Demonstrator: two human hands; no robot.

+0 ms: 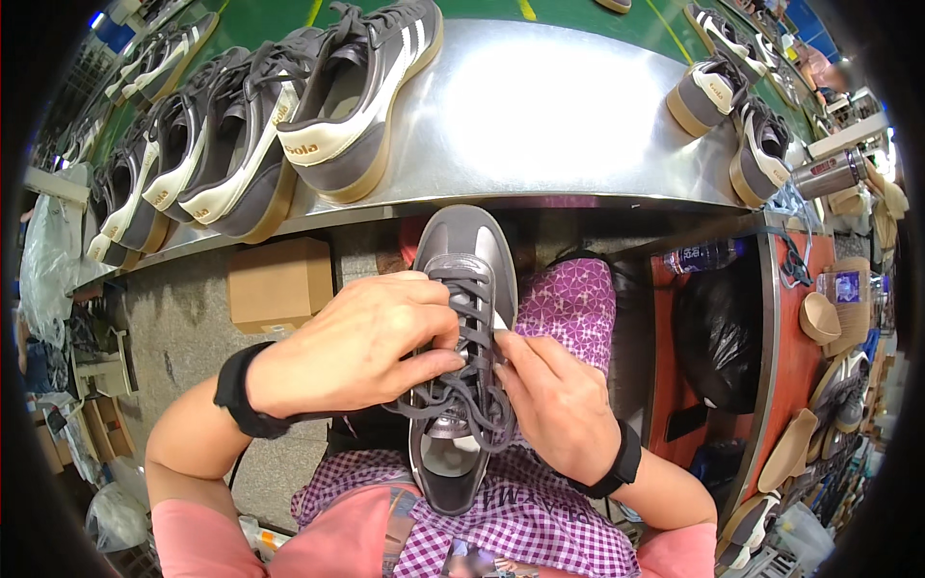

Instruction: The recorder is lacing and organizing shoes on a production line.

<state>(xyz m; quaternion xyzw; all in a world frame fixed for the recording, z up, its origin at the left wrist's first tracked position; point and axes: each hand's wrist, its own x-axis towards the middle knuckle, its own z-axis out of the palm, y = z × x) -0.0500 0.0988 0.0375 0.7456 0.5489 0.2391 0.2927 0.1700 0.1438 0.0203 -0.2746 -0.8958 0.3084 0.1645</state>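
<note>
A dark grey sneaker (466,237) rests on my lap, toe pointing away from me, its heel opening nearest my body. Dark laces (468,405) run up its front and hang in loose loops over the tongue. From the left, my left hand (371,332) reaches over the shoe with curled fingers, pinching a lace by the eyelets. On the opposite side, my right hand (559,397) has thumb and index finger pressed together at the eyelet edge, closed on a lace; the fingertips partly hide it.
Beyond my lap is a shiny metal bench (540,116). Several similar sneakers (361,91) line its left side, with two more (701,96) at its right. A cardboard box (279,281) lies below. To my right, a red-topped side table (795,356) holds scissors (795,262) and a tape roll.
</note>
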